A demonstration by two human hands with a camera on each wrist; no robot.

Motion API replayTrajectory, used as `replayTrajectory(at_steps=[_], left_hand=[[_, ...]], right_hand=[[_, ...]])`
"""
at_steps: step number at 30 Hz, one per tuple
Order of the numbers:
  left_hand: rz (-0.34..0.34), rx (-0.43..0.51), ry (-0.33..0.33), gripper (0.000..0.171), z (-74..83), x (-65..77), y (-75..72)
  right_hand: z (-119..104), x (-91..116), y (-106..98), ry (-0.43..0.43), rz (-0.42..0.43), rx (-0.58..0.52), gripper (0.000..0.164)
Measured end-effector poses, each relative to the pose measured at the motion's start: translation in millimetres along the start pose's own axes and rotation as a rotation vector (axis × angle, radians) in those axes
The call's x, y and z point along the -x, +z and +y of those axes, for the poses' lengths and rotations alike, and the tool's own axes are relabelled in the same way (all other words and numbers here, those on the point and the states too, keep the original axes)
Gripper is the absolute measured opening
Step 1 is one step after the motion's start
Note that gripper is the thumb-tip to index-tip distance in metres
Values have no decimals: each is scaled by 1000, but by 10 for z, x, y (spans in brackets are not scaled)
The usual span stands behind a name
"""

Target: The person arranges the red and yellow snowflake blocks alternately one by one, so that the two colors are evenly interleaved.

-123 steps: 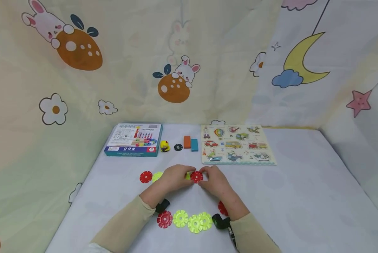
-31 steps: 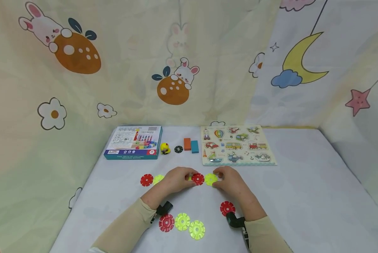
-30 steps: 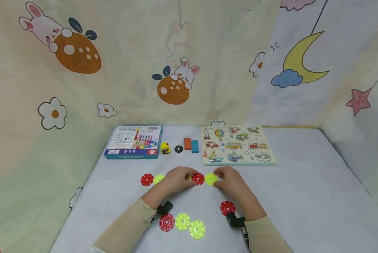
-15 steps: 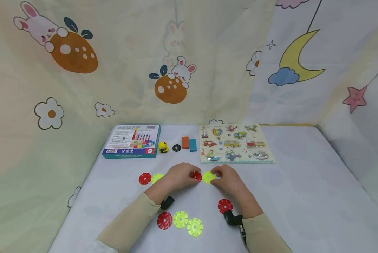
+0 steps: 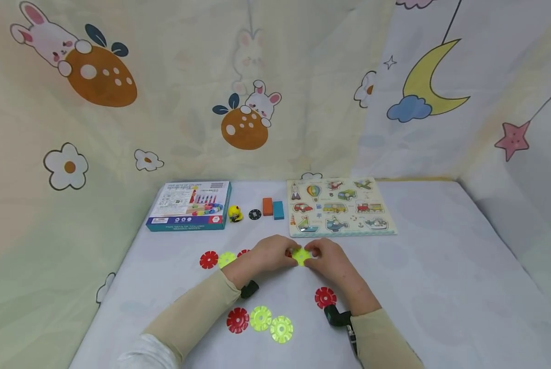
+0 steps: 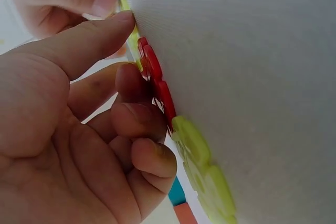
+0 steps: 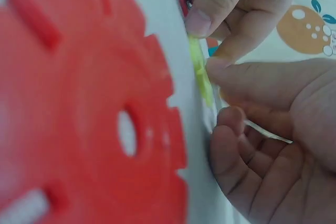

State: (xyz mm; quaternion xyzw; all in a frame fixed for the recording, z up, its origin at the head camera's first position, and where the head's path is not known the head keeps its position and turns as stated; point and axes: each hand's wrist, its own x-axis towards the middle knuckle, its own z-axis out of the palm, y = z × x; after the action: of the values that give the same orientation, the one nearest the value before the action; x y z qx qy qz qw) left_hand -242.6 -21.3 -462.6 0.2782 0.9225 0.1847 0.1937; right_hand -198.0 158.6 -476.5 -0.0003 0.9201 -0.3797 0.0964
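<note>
A yellow-green plastic interlocking disc lies flat at the right end of a row, between my two hands. My left hand pinches its left edge with thumb and index finger, the other fingers curled over the row. At the right edge, thumb and fingers of my right hand pinch the same disc. The left wrist view shows a red disc beside it and another yellow-green disc farther along. The row's left end has a red disc and a yellow-green disc; my left hand hides its middle.
Nearer me lie a red disc, two yellow-green discs, and another red disc by the right wrist camera. Behind stand a toy box, yellow duck, black chip, orange block, blue block and picture puzzle.
A yellow-green disc has come from the near group to the row's right end, in my right hand. My left hand has shifted right, from the red disc to the yellow-green one.
</note>
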Motion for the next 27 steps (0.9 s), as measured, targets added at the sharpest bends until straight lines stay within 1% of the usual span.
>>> replayTrajectory(at_steps=[3, 4, 6, 9, 13, 15, 17, 19, 21, 24, 26, 27], left_hand=[[1, 6, 16, 43, -16, -15, 8], [1, 7, 22, 41, -20, -20, 12], [-1, 18, 27, 39, -33, -26, 19], [2, 27, 20, 36, -49, -27, 26], [11, 23, 24, 40, -66, -20, 24], [11, 23, 30, 42, -73, -25, 28], [8, 28, 31, 43, -75, -29, 31], [5, 29, 28, 45, -75, -35, 40], [0, 31, 21, 46, -69, -37, 43], [-4, 19, 16, 47, -65, -33, 39], [-9, 12, 11, 47, -63, -25, 31], [-10, 10, 10, 47, -64, -21, 29]], right_hand=[[-56, 67, -49, -12, -8, -47, 22], [-82, 99, -66, -30, -22, -65, 20], [-130, 173, -84, -90, -74, -82, 18], [-217, 292, -78, -237, -217, -103, 15], [-386, 443, 28, -405, -421, -113, 11], [-489, 518, 125, -475, -492, -91, 10], [-593, 600, 252, -525, -534, -55, 10], [-673, 680, 409, -560, -558, -4, 14], [-741, 759, 573, -577, -558, 81, 24], [-799, 857, 798, -604, -518, 227, 39], [-819, 903, 898, -614, -485, 304, 43], [-824, 922, 932, -612, -474, 325, 42]])
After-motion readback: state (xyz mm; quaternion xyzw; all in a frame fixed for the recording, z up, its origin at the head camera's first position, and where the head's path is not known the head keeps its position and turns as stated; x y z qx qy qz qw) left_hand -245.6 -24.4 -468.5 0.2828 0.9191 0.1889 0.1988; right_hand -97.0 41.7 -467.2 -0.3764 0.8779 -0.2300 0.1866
